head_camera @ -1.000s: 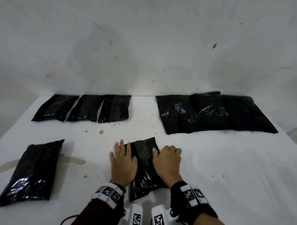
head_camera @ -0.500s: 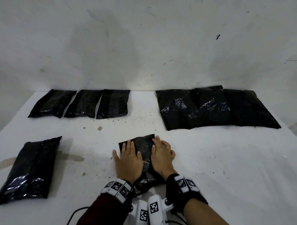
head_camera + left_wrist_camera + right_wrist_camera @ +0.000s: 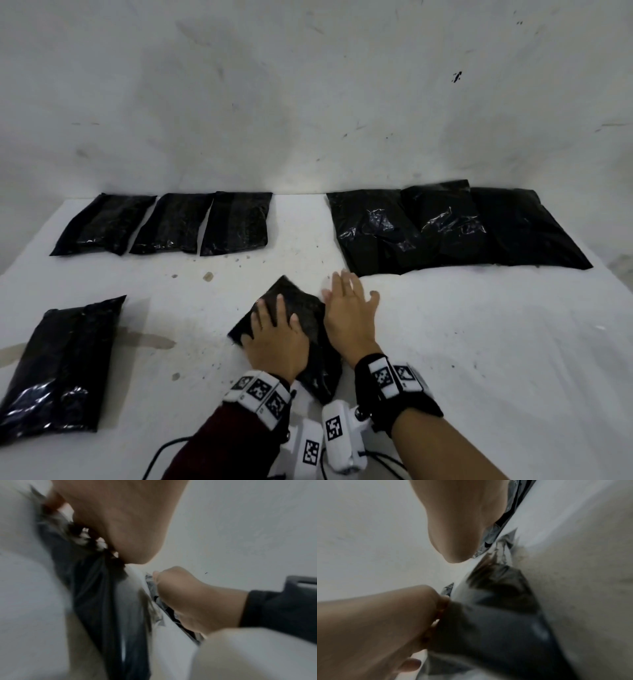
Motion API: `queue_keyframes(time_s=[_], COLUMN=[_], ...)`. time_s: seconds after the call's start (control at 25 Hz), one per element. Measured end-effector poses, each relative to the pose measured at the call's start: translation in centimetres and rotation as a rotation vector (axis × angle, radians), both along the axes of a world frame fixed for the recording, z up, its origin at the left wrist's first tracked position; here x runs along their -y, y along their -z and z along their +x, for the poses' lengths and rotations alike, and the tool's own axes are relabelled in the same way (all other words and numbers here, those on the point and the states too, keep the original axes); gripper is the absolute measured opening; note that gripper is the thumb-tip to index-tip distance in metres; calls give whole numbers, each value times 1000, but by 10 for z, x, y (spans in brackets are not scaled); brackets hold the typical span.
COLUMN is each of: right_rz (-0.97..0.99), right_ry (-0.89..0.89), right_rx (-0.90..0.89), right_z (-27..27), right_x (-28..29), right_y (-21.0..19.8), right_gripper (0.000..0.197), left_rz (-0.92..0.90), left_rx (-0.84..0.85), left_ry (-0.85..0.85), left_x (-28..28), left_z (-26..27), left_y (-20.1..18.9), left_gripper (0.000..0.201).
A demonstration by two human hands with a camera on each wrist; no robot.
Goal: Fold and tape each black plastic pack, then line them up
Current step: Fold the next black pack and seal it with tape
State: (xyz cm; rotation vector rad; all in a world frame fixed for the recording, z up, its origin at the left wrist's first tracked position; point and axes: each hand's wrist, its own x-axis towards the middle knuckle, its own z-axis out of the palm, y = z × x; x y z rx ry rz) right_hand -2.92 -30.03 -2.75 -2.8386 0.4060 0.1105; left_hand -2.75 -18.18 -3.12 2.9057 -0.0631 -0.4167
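A folded black plastic pack lies at a slant on the white table, near the front centre. My left hand lies flat on it, fingers spread, pressing it down. To its right my right hand is open with straight fingers, held over the pack's right edge and the table. Both wrist views are blurred; the left wrist view shows the pack under my palm, and the right wrist view shows the pack beside my left hand.
Three folded packs stand in a row at the back left. Larger unfolded packs overlap at the back right. One more pack lies at the front left. A white wall rises behind the table.
The pack has turned to a slant and slid away from me. My right hand has lifted off it and moved forward and right with its fingers straightened; my left hand stays pressed on it.
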Motion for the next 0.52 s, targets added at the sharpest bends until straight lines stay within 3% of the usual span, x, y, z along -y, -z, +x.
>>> queue_keyframes(time_s=[0.12,0.28,0.52], right_rz=[97,237,243], right_ry=[23,-196,-298], right_rx=[60,-20,-65], right_z=[-8,-15,-3], right_x=[-8,-30,-14], right_y=[-2,12,19], right_gripper=[50,51,53], left_rz=[85,-228,-238], left_rx=[104,221,189], left_ry=[-71,268,304], left_x=[-2,-18,-32], left_z=[4,20,26], left_y=[-10,24,34], left_gripper=[55,69,85])
